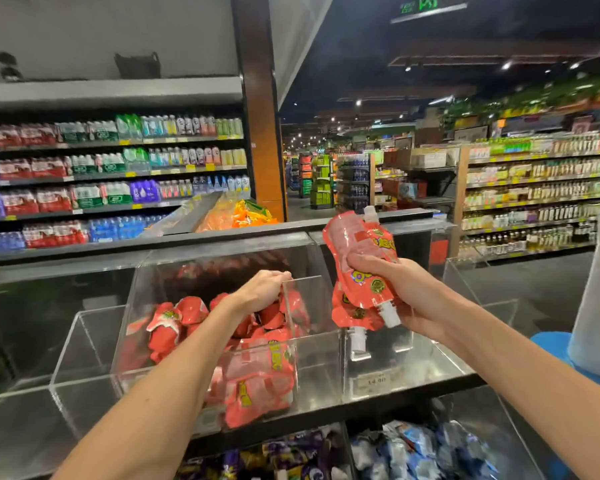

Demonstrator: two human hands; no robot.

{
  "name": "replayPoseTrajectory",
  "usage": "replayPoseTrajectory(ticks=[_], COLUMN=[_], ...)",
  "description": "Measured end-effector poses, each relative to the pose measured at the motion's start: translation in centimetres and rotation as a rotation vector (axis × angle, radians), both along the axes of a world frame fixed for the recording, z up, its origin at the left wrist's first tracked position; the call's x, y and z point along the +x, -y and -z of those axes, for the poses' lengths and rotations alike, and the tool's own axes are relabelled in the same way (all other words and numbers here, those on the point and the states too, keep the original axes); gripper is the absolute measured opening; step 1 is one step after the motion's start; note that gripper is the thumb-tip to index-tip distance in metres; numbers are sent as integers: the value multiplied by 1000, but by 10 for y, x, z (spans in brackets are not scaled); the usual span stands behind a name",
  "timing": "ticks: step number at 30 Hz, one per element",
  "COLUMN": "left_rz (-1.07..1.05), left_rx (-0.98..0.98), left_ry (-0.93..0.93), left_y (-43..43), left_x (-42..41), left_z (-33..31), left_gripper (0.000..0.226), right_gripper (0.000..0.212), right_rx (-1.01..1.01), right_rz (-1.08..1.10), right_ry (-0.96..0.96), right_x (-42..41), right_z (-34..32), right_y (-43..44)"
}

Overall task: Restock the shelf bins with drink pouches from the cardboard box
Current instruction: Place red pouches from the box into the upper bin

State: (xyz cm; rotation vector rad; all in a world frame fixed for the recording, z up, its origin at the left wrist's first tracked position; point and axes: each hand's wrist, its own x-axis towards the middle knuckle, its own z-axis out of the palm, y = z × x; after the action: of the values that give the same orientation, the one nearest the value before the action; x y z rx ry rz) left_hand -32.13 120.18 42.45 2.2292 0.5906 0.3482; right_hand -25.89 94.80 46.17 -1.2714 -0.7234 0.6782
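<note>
**At the Shelf Front: Pouch Transfer into the Acrylic Bins**

On the upper shelf, two clear acrylic bins stand side by side along the front edge. The left hand [262, 289] is closed over the top edge of the transparent acrylic divider panel [303, 303] that separates them, fingers curled over that edge. The right hand [388, 289] is clamped around a small bundle of red plastic spouted drink pouches [357, 261], held above the right-hand clear acrylic bin [395, 368]. White spouts point both up and down, so the pouches in the bundle are not aligned.

**Step in hand.** Judged from the posture, the placing step is under way: a handful is positioned over its bin and has not yet been released. The cardboard box is not in view.

**Next move.** The next move likely calls for lowering the bundle behind the front wall of the bin and releasing it there. The left hand's hold on the divider appears to serve as a brace.

**Containers.**
- The left-hand clear acrylic bin [146, 348] holds a loose heap of red pouches, piled against its front wall.
- The right-hand bin appears nearly bare; a price label sits at its front edge.
- On the lower shelf, bins hold purple pouches [274, 455] and blue pouches [413, 448].
</note>
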Motion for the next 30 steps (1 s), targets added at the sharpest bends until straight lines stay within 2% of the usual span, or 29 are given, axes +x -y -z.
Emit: replayPoseTrajectory(ticks=[4,7,11,16,18,22,24,27,30], left_rz=[40,27,-29,0,28,152,195,184,332], left_rx=[-117,-231,-310,-202,-242,-453,-481,-522,-385], left_ry=[-105,-98,82,278,369,317,324,418,331], left_y=[18,23,15,11,17,33,37,34,33], left_x=[-6,-12,-15,-32,-39,-47,-53,-71,-93], left_z=[-10,-19,-16,-34,-49,-68,-71,-72,-68], left_gripper=[56,56,50,54,48,35,25,44,53], right_gripper=[54,51,55,56,54,43,44,41,38], right_rx=[-8,-13,-32,-53,-66,-81,-63,-16,18], right_rz=[17,9,3,-60,-127,-262,-279,-266,-220], right_ry=[-38,-53,-45,-52,-100,-175,-193,-225,-322], right_x=[4,2,0,-4,-6,-15,-19,-20,-17], right_z=[2,4,4,-7,-12,-20,-23,-32,-41], right_y=[-6,-12,-20,-31,-35,-47,-52,-60,-66])
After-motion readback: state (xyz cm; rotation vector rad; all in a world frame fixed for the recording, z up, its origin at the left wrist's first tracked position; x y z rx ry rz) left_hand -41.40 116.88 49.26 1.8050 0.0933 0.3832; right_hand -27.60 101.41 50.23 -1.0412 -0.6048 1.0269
